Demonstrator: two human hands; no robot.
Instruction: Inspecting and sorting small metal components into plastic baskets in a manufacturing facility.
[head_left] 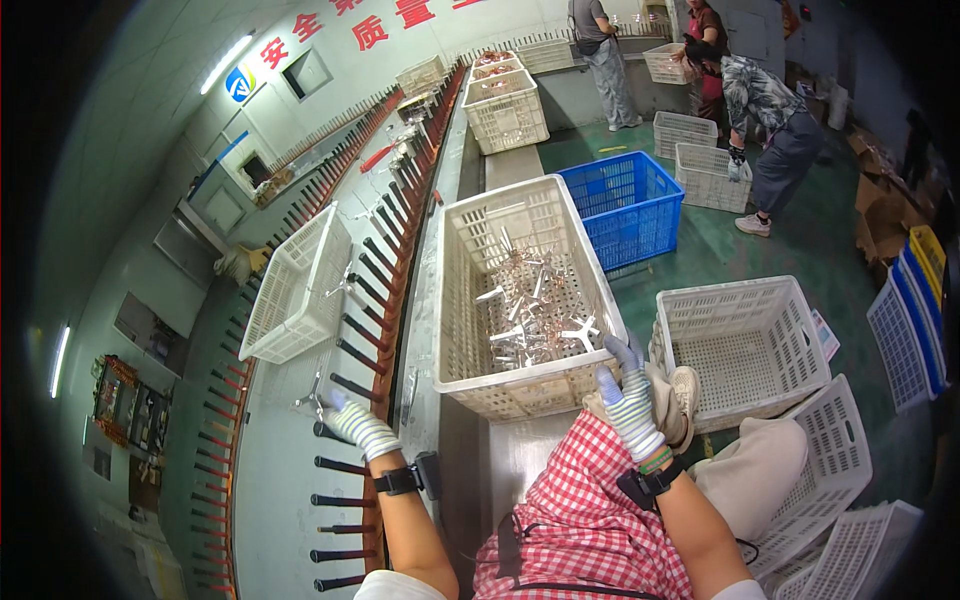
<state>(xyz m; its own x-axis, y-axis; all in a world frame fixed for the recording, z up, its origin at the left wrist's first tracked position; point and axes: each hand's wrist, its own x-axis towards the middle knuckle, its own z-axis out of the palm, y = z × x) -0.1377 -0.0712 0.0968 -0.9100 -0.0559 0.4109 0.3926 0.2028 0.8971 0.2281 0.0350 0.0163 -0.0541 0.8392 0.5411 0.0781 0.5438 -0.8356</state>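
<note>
My left hand (362, 428), in a striped glove, reaches over the long bench at the row of black handles (345, 464). Its fingers close on a shiny three-armed metal piece (314, 394). My right hand (632, 405), gloved the same way, has its fingers apart beside the near right corner of a large white crate (450, 290); nothing shows in it. Several loose metal pieces (582, 333) like the held one lie in that crate, some coppery. Another three-armed piece (346, 285) stands at the handles farther up the bench.
A smaller white basket (290, 335) sits tilted on the bench. Beside the large crate stand a blue crate (640, 225) and a white crate (745, 400) on the green floor (715, 255). More crates lie at my right. Farther off, a person (770, 120) bends over baskets; others stand behind.
</note>
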